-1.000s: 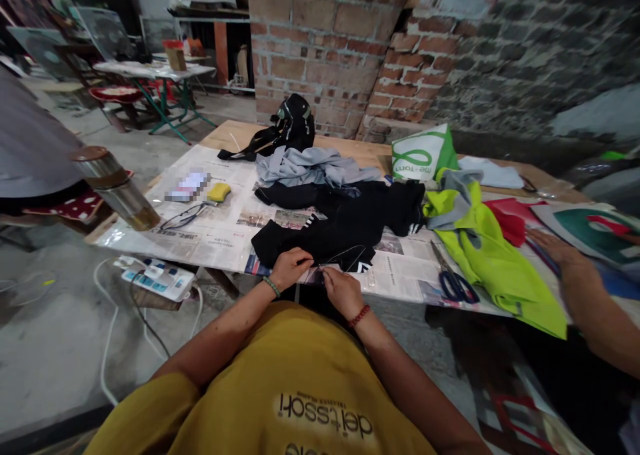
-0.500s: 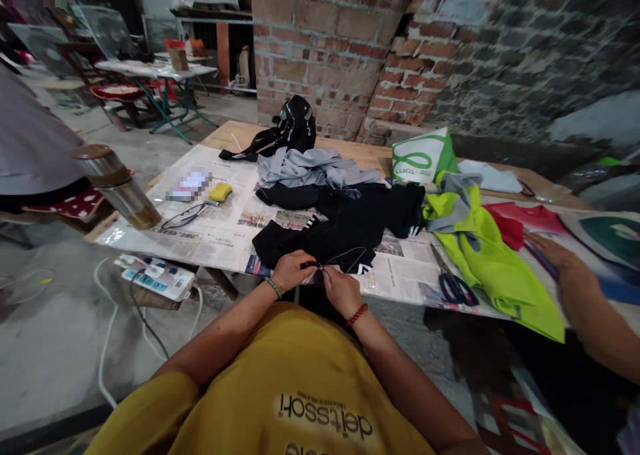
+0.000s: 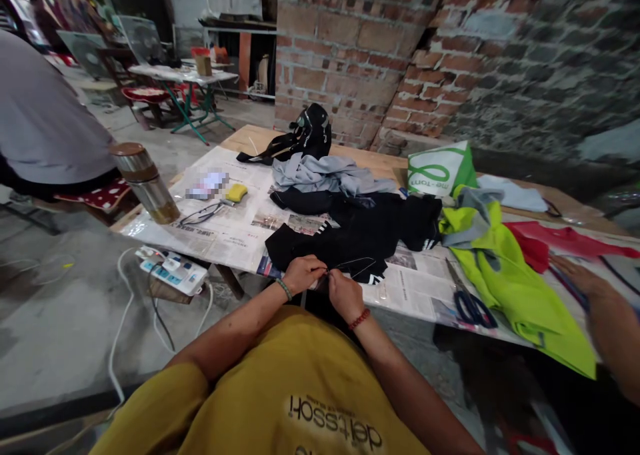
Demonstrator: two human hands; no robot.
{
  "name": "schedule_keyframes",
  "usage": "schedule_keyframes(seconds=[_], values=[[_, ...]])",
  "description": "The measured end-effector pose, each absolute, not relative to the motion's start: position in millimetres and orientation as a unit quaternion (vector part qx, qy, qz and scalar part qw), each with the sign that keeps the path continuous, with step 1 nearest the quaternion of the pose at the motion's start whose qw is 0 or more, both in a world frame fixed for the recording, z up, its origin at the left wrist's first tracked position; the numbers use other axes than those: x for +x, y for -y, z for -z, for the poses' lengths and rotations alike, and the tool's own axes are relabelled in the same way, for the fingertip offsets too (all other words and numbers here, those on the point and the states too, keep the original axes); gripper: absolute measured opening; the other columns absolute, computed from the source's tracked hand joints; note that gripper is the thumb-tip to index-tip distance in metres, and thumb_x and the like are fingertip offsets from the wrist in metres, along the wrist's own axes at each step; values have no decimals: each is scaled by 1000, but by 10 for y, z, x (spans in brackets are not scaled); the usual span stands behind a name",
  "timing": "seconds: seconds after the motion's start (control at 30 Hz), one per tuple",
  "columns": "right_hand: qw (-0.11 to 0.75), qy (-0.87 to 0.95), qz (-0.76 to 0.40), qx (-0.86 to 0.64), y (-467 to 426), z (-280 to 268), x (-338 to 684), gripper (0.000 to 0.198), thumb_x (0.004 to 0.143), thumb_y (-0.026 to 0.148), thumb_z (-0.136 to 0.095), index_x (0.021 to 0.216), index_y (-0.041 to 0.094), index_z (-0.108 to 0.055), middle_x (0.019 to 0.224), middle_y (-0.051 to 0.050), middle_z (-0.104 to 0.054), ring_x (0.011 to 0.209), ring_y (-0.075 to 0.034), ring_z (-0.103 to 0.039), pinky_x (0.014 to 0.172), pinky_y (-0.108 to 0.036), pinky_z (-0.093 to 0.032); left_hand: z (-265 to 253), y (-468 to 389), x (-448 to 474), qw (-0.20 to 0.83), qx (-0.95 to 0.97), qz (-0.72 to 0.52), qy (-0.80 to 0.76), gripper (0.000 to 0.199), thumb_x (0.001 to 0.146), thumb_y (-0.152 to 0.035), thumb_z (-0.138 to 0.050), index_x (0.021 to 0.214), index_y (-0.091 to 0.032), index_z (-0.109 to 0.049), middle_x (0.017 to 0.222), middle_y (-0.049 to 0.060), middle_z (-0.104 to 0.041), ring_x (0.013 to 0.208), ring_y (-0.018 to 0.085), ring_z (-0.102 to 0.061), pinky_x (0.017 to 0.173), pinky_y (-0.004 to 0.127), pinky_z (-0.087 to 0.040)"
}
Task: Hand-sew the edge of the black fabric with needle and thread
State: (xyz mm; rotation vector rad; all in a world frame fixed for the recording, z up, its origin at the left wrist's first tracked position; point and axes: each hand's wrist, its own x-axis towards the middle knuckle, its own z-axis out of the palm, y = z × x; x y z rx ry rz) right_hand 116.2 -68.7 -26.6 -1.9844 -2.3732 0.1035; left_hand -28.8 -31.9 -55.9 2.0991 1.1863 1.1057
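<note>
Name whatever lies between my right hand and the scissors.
In the head view, newspaper fills most of the stretch from your right hand to the scissors; a corner of the black garment lies beside the hand.

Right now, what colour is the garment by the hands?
The garment is black with white stripes, in the head view.

Left grip [image 3: 303, 275], right grip [image 3: 346, 295] (close together); both pinching

Single head-worn view, facing forward and down: shirt [image 3: 280, 388] nearest, hands [image 3: 301, 273] close, table [image 3: 241, 139] beyond, brick wall [image 3: 345, 61] behind.
</note>
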Motion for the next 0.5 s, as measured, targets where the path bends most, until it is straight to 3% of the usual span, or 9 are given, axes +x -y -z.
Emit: schedule_keyframes(seconds=[0.5], values=[[56,757,-56,-648,673,248,1094,23,91,23,-33,95,18,-56,76,-6,-68,66,-15,-62,54,-24,-29,580,333,-322,270,758,-424,-415,15,78,-16,-58,83,-20,-71,76,1,-67,69,10,-60,67,19,-48]])
